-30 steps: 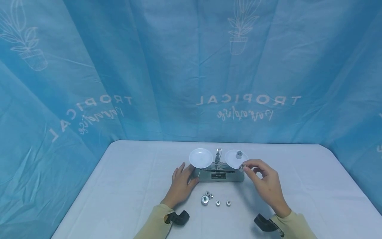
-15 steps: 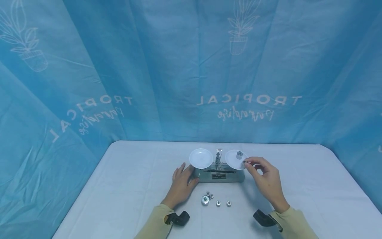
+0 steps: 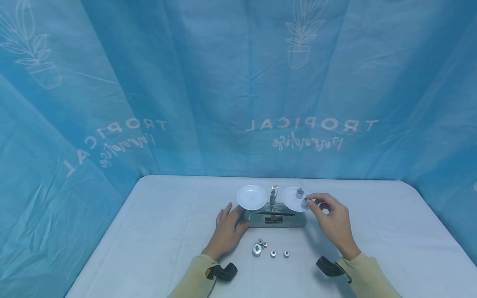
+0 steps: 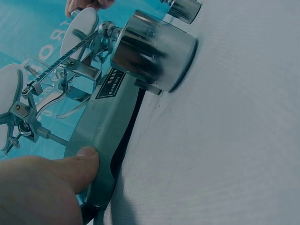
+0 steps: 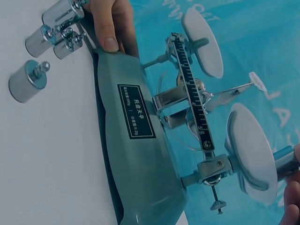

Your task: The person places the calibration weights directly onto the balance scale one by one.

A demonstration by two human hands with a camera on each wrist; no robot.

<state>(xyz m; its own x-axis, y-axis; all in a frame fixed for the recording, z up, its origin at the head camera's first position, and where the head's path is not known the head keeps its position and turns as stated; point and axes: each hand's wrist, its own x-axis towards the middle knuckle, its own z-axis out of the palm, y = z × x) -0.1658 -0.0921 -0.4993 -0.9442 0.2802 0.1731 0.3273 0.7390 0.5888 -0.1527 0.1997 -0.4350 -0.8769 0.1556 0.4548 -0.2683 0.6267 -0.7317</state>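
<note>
In the head view, we see our right hand (image 3: 333, 223) pinching a small metal weight (image 3: 307, 202) at the edge of the balance's right pan (image 3: 292, 203), beside a second weight (image 3: 299, 193) standing there. Our left hand (image 3: 225, 231) rests with extended fingers at the left end of the green balance base (image 3: 253, 220), which sits on the worktop (image 3: 179, 215). Only the wrist views show us the thumb lying on that base; the right one also makes the label (image 5: 136, 111) and graduated beam (image 5: 192, 89) legible. There the pan covers part of the pinched weight, so we cannot tell whether it touches the pan. The left view crops our right hand, and a large weight (image 4: 152, 51) blocks some of the base.
</note>
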